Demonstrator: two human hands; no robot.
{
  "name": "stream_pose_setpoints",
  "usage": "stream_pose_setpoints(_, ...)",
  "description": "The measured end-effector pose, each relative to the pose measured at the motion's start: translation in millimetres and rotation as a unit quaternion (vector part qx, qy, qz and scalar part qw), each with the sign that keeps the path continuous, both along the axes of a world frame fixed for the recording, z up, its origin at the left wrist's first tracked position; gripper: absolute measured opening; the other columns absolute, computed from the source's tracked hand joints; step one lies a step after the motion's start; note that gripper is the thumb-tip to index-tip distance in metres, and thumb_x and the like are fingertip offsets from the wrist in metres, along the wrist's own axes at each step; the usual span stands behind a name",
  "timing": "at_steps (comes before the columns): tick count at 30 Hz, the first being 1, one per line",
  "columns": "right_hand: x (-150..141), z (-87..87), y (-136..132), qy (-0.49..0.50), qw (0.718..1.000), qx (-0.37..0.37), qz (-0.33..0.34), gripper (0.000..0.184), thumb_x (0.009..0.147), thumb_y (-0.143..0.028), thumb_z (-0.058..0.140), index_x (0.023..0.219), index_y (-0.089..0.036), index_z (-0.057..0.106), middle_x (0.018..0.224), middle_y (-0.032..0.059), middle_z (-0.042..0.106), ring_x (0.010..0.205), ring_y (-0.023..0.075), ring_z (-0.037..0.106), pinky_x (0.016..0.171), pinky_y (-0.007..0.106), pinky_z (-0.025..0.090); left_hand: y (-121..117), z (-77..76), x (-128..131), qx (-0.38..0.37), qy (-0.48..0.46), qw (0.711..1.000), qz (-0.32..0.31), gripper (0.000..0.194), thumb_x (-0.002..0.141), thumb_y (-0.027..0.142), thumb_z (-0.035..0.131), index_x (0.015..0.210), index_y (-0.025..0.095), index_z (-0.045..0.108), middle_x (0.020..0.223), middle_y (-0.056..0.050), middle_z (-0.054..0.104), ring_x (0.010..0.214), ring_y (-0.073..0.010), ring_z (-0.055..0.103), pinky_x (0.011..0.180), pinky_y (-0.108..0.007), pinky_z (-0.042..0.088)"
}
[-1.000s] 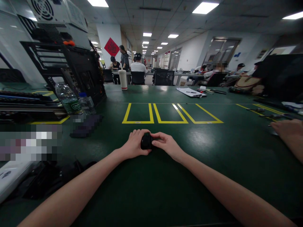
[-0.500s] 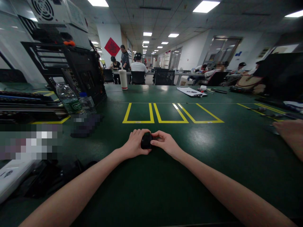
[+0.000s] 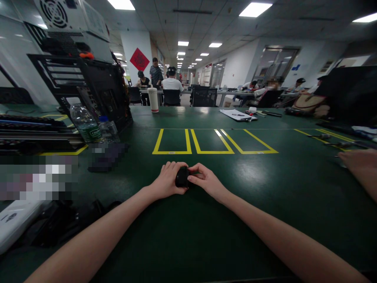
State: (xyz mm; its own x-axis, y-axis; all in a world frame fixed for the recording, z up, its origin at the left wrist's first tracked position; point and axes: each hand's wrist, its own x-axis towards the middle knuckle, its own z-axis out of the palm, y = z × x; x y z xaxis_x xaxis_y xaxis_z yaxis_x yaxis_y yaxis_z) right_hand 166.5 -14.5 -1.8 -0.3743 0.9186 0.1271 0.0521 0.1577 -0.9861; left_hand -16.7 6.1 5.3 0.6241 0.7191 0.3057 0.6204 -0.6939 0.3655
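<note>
Between my hands, low over the green table (image 3: 188,236), is a small black object (image 3: 181,177) with a rounded, glossy side; its exact kind does not show. My left hand (image 3: 168,179) wraps around it from the left, thumb below and fingers over the top. From the other side, my right hand (image 3: 204,180) pinches its right edge with thumb and forefinger. The fingers cover much of the object, and whatever lies inside the right pinch is hidden.
Beyond my hands, yellow tape outlines (image 3: 212,151) mark the table. Left are plastic bottles (image 3: 84,122) and a black computer case (image 3: 103,90). A white cup (image 3: 153,100) and a clipboard (image 3: 238,114) stand farther back. Another person's hand (image 3: 361,167) reaches in at right.
Both hands keep nearly the same place and grip on the black object. In the background, the standing person's head has shifted slightly.
</note>
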Motion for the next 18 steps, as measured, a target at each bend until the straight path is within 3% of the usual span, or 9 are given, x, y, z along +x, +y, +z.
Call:
stream_pose_setpoints(5,2.3,1.3,1.5,-0.025,0.999,-0.022,0.006,0.025,0.073,-0.026,0.058,0.095,-0.019,0.048,0.098,0.0022,0.053,0.091,0.0166,0.055,0.084,0.038,0.045,-1.2,2.4,0.4,-0.011,-0.003,1.000,0.003,0.058,0.062,0.034,0.064,0.113,0.025,0.037,0.101,-0.005,0.046,0.088,-0.0241,0.043,0.075,-0.036,0.034)
stream_pose_setpoints(11,3.3,-0.9,-1.0,0.006,0.999,0.006,0.043,0.029,0.070,-0.020,0.061,0.096,-0.021,0.046,0.100,0.0007,0.051,0.097,0.0163,0.053,0.087,0.036,0.043,3.2,-7.0,1.6,0.009,-0.009,1.000,0.010,0.059,0.060,0.035,0.065,0.112,0.024,0.037,0.099,-0.005,0.046,0.086,-0.0237,0.042,0.075,-0.036,0.034)
stream_pose_setpoints(18,1.1,-5.2,2.4,0.007,1.000,0.001,0.014,0.019,0.075,-0.027,0.056,0.092,-0.021,0.048,0.096,0.0005,0.052,0.092,0.0156,0.054,0.083,0.035,0.045,2.1,-6.1,1.9,0.006,-0.015,1.000,0.017,0.060,0.060,0.035,0.065,0.112,0.025,0.037,0.100,-0.005,0.047,0.087,-0.0241,0.042,0.076,-0.038,0.033)
